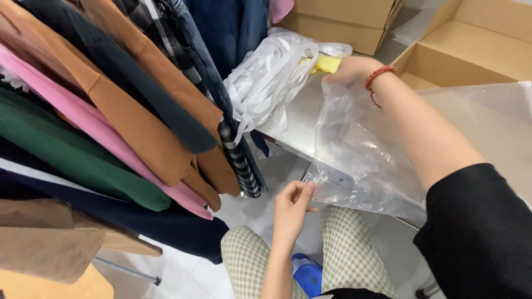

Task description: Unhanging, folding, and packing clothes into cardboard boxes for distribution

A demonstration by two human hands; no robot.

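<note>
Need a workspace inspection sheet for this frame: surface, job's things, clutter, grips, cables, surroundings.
Surface: metal table, shiny, mostly covered on the right by plastic film.
Job's things: clear plastic bag draped over the table's near edge; top end by the right hand, lower corner at the left.
Clutter: heap of white strips on the table's far end, a yellow piece beside it.
Grips: left hand pinches the bag's lower corner; right hand, red cord on the wrist, holds the bag's top end.
Cables: nothing seen.
Surroundings: hanging garments on the left (tan, pink, green, navy, plaid); open cardboard boxes behind the table; blue stool below.
</note>
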